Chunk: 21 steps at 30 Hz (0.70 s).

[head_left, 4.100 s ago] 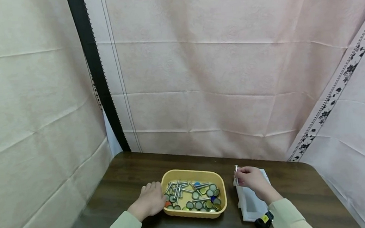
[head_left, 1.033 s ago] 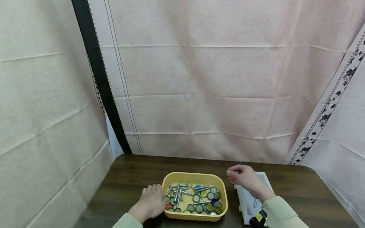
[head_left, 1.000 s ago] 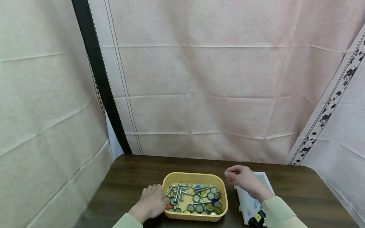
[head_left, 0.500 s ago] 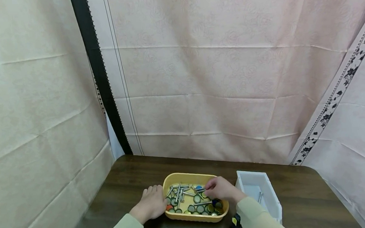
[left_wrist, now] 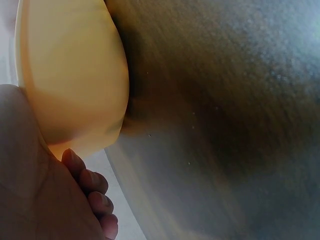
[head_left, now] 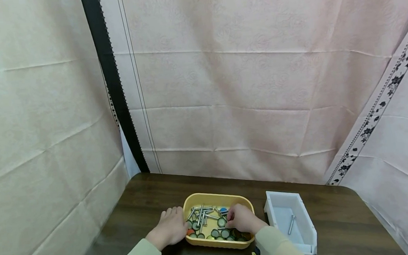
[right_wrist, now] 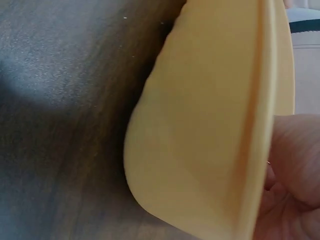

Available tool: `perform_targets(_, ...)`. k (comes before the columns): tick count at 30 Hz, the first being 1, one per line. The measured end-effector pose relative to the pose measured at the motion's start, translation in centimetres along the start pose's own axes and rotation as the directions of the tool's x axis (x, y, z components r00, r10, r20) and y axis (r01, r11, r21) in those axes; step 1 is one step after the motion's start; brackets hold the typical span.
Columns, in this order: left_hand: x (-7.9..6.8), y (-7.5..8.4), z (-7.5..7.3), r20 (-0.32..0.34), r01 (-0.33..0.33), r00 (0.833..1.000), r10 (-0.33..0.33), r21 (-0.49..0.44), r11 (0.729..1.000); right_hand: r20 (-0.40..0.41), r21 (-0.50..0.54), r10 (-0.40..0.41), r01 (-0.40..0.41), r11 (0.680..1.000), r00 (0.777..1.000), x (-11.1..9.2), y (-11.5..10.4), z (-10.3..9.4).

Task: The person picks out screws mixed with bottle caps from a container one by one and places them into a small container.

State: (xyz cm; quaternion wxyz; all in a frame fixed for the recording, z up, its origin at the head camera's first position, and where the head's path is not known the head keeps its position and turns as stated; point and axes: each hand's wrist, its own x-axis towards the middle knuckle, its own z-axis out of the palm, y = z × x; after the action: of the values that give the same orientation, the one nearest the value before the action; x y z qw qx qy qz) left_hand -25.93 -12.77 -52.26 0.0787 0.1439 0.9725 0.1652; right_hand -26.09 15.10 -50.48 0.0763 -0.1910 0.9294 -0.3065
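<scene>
Beside pale drapes (head_left: 222, 82), on dark tabletop (head_left: 332, 209), left hand (head_left: 171, 226) round yellow basket rim (head_left: 219, 195), right hand (head_left: 243, 218) curled inside, hold unclear.

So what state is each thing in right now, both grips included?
Yellow bin: upright, open-topped
Silver bolts: loose, some crossing one another in the yellow bin
Bottle caps: loose in the yellow bin
White tray: upright, open-topped
Lone bolt: lying in the white tray
Left grip: holding the yellow bin's left edge
Right grip: reaching into the yellow bin; any hold unclear
Backdrop cloth: hanging, creased
</scene>
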Motion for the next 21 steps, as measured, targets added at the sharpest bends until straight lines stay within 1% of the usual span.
perform_targets(6, 0.2, -0.2, 0.2, 0.01, -0.005, 1.0, 0.005, 0.004, 1.0, 0.016, -0.05, 0.005, -0.004, 0.999, 1.0, 0.1, -0.2, 0.5)
perform_targets(10, 0.2, -0.2, 0.1, 0.017, 0.002, 1.0, -0.002, -0.002, 1.0, 0.014, -0.086, -0.011, 0.012, 0.996, 1.0, 0.2, 0.0, 0.9)
perform_targets(15, 0.1, -0.1, -0.1, 0.011, -0.006, 1.0, 0.006, -0.007, 1.0, 0.012, -0.108, -0.027, 0.028, 0.994, 1.0, 0.2, 0.2, 1.2)
perform_targets(21, 0.1, -0.1, -0.1, 0.015, -0.007, 1.0, 0.007, -0.015, 1.0, 0.013, -0.141, -0.052, 0.053, 0.989, 0.999, 0.1, -0.1, 1.3)
